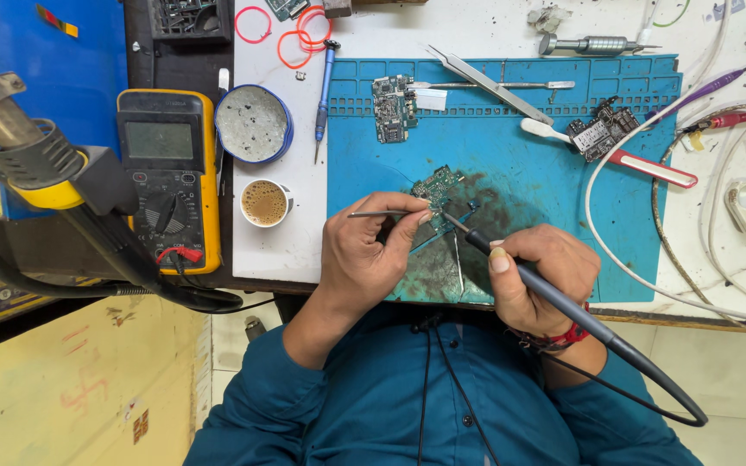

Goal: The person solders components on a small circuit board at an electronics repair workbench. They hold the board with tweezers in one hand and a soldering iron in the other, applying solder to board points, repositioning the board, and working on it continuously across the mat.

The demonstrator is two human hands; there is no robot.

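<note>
The left hand (pixel 364 259) is pinching thin metal tweezers (pixel 382 213); the right hand (pixel 537 276) is gripping a dark soldering iron (pixel 511 263) at the small green circuit board (pixel 439 188). The unclamped board is probably risking sliding, bridging joints.

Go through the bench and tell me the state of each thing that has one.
Left hand: pinching thin tweezers
Right hand: gripping soldering iron
Circuit board: flat on mat, under the tool tips
Cup: nearly full, brown drink
Multimeter: screen blank
Round tin: open
</note>
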